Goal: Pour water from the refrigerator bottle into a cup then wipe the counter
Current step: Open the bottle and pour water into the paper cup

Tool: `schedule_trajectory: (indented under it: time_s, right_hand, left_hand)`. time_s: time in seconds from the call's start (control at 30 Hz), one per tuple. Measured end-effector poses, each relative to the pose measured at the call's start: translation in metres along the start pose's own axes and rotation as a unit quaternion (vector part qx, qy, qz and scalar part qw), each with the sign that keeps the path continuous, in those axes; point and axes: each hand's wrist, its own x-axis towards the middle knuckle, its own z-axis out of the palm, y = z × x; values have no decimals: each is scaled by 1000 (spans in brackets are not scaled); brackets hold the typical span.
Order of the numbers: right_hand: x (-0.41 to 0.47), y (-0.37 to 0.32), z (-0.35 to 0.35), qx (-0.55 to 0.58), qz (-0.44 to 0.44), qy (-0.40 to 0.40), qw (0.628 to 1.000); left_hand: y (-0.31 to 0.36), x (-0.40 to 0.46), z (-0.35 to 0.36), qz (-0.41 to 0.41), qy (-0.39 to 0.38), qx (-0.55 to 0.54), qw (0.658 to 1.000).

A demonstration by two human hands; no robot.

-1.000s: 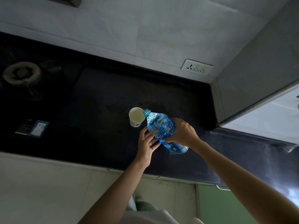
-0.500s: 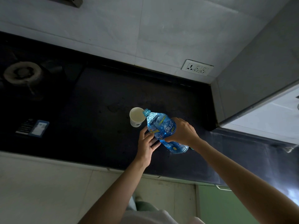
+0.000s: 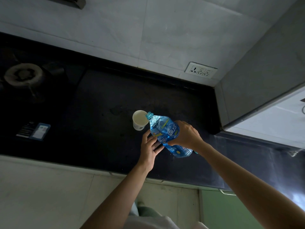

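Head view shows our right hand (image 3: 184, 136) curled round the waist of the blue bottle (image 3: 166, 134), thumb and fingers wrapped over the label, carrying its weight. Our left hand (image 3: 150, 147) lies under the bottle's near side with the fingers straight and spread, touching the plastic and propping it, not gripping it. The bottle is tipped well over, base towards us and low, its uncapped neck (image 3: 149, 115) lying over the right edge of the rim of the white paper cup (image 3: 139, 120). The cup stands upright on the dark counter (image 3: 99, 113), just beyond our left fingertips. We cannot make out a stream of water at the mouth; the light is too dim to tell.

We judge that the pouring step is in hand, and the wipe has not begun; no cloth is in sight. How full the cup is we cannot read from here.

The next move, as we see it, calls for a steady tilt with the mouth kept inside the rim, since the cup is light and a nudge from the neck could tip it. Then the bottle wants righting and setting down clear of the cup.

Faint wet-looking marks show on the counter just behind the cup. Further left lie a small blue-edged card (image 3: 39, 131) and a stove burner (image 3: 23, 75); a wall socket (image 3: 200, 70) sits on the tiles behind.
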Motion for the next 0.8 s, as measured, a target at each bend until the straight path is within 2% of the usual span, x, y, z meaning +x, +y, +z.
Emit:
schedule_trajectory:
  time_s: [0.8]
  right_hand:
    - [-1, -3, -1, -2, 2, 3, 1000]
  left_hand:
    - [4, 1, -1, -2, -6, 2, 1000]
